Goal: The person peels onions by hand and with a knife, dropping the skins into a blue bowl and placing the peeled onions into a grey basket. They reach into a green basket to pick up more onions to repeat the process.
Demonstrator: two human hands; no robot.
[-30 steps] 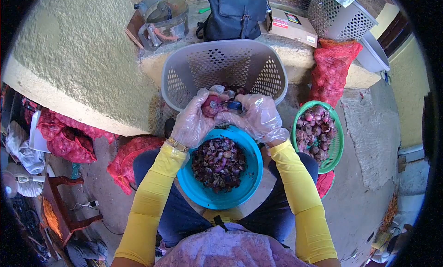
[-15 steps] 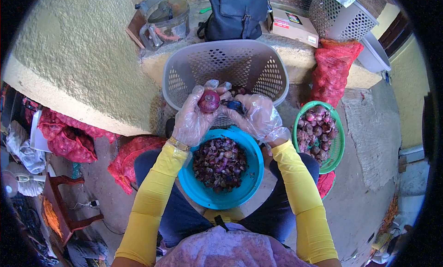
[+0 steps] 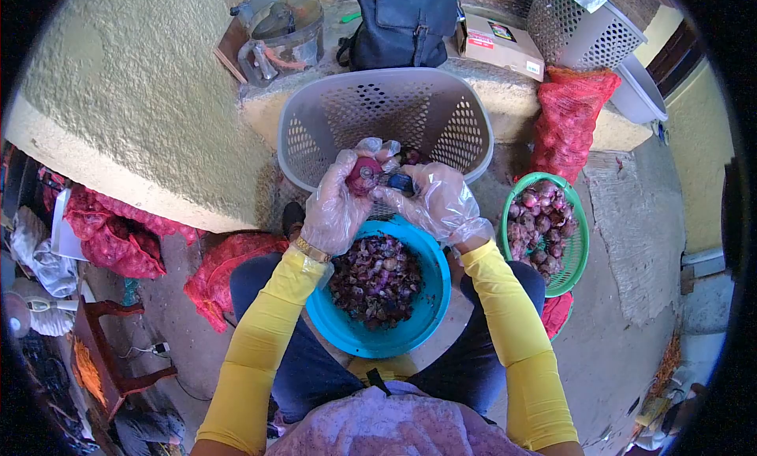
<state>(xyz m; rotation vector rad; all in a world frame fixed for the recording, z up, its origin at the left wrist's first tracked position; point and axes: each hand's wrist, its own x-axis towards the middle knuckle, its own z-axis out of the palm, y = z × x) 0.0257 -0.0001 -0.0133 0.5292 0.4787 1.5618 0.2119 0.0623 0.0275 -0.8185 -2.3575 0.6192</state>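
Note:
My left hand [image 3: 333,211], in a clear plastic glove, is closed around a red onion [image 3: 363,177]. Gloved as well, my right hand [image 3: 441,203] grips a small knife [image 3: 400,183] by its dark blue handle, close beside the onion; its blade is mostly hidden. Both hands are above the near rim of a grey perforated basket [image 3: 378,81], which has some onions inside. Below them, between my knees, a blue basin [image 3: 434,298] holds a heap of onion skins and trimmings [image 3: 374,282].
To the right stands a green basket [image 3: 582,251] of red onions, with a red mesh sack [image 3: 572,117] behind it. More red mesh sacks [image 3: 236,270] lie on the left. A black backpack [image 3: 402,26] and a cardboard box [image 3: 502,46] sit on the ledge ahead.
The onion has turned in my left hand and moved slightly right. My right hand has shifted the knife a little, and its handle now shows at a different angle.

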